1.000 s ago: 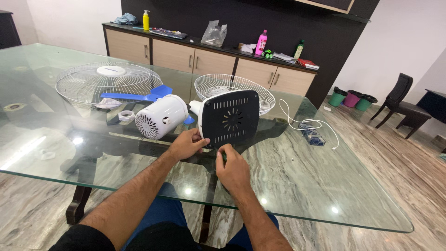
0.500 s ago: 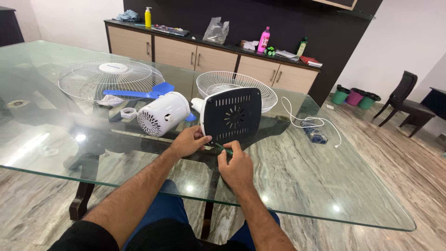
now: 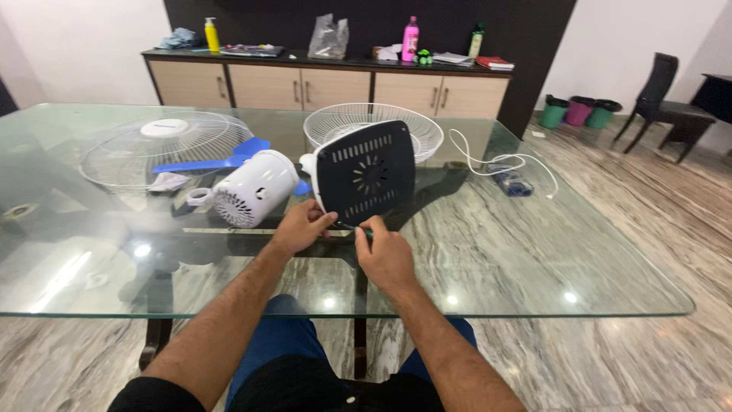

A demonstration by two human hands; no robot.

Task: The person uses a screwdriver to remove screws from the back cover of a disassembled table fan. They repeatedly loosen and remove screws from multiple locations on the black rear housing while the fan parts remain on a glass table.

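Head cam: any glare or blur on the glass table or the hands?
Head view: small bright light reflections dot the glass table, near the left hand and right hand; both hands and the dark fan base look sharp; straight edges bow slightly toward the frame sides.

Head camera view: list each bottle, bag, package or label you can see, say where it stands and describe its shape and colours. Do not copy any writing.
Yellow bottle: left on the sideboard, tall, slim, upright.
Clear plastic bag: middle of the sideboard, crumpled, see-through.
Pink bottle: right of the bag, tall, lighter cap.
Dark green bottle: further right, upright.
Red book or flat pack: right end, lying flat.
Round label: centre of the white fan grille on the glass table, white disc.
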